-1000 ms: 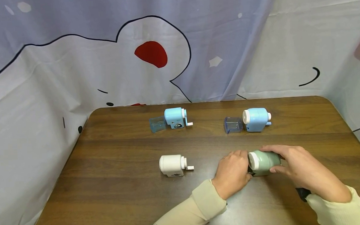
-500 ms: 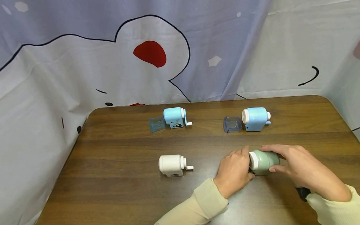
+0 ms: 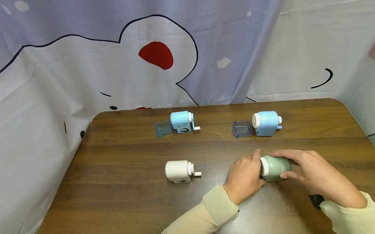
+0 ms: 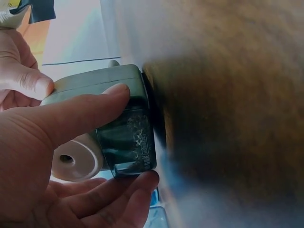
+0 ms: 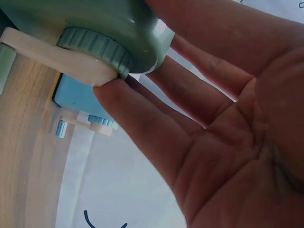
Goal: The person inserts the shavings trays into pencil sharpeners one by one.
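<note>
A green crank pencil sharpener [image 3: 275,168] stands on the table at right of centre in the head view. My right hand [image 3: 315,176] grips its body from the right, thumb in front and fingers behind. In the right wrist view, a fingertip is by its pale crank [image 5: 61,54]. From the left, my left hand [image 3: 244,179] holds the see-through shavings drawer [image 4: 135,142] between thumb and fingers, beneath the white round front [image 4: 78,159]. The drawer sits at the body with shavings-like bits inside; whether it is fully in, I cannot tell.
A white sharpener [image 3: 178,172] stands left of my hands. Behind are a blue sharpener with a panda picture [image 3: 181,122] and a plain blue one [image 3: 267,123]. Clear drawers [image 3: 164,129] [image 3: 243,129] lie at their left sides. A printed curtain [image 3: 110,75] hangs behind the table [image 3: 116,204].
My left hand has shifted slightly right, closer to the green sharpener's front, and its index finger now stands out higher. The right hand stays in place on the body.
</note>
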Available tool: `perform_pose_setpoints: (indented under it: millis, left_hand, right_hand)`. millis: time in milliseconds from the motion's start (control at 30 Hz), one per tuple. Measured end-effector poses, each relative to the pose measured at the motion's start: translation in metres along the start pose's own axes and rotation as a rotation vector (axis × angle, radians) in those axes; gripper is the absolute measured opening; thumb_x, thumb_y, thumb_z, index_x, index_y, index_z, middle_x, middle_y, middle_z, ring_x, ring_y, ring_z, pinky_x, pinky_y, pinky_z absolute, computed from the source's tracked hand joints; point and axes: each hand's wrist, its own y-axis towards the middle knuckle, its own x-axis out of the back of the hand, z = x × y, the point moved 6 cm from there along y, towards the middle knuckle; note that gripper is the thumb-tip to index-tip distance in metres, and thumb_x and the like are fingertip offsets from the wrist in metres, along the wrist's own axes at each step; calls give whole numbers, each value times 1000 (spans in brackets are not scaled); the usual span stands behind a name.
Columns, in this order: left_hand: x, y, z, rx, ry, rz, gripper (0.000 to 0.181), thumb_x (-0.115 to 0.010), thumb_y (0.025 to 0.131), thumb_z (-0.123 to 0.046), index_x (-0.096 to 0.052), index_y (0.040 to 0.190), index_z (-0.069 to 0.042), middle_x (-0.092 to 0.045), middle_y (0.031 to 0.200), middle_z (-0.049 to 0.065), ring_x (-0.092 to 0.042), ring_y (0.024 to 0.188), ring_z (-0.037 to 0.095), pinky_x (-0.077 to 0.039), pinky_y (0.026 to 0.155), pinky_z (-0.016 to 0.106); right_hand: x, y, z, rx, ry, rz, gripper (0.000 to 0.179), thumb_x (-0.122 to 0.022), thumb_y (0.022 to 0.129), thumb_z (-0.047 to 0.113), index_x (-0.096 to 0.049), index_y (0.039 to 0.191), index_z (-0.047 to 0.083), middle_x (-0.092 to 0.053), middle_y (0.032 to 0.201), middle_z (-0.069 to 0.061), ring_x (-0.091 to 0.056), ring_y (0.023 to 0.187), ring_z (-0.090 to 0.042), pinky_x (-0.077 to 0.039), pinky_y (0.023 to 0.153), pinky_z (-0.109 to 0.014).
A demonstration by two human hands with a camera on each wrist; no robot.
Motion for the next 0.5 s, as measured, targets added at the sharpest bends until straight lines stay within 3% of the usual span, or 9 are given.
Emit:
perform_pose_setpoints:
  millis: [500]
  left_hand:
    - [0,3,-2,-15,-9,-11,94,-96,64,-43,-52,139,-8,-73,108,0,-68,86,10,-55,71,23]
  right_hand:
    - [0,0,-1,-15,5,18,60,-92,64,14,-72,120,11,-73,113,-9,-70,98,-29,-55,79,-48]
